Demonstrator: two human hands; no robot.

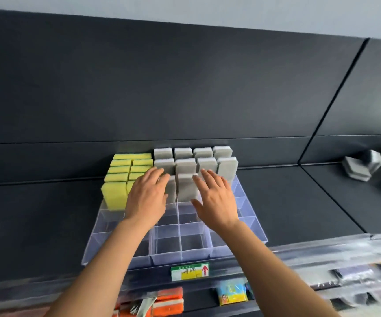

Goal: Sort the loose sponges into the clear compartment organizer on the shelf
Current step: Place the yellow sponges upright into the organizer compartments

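The left hand [147,197] covers part of the yellow sponges [116,193] and of the front grey sponges [186,165]. The right hand [217,197] hides the organizer [257,227] cells beneath it, and whether either hand's fingertips touch the grey sponges cannot be told. Both forearms [107,259] run off the bottom edge, the left one masking the organizer's front-left cells, and the orange packs [169,300] below are cut by that same edge. The label [189,271] carries print too small to read, and the grey objects [359,168] at far right and the goods [356,275] low on the right are smeared beyond telling.
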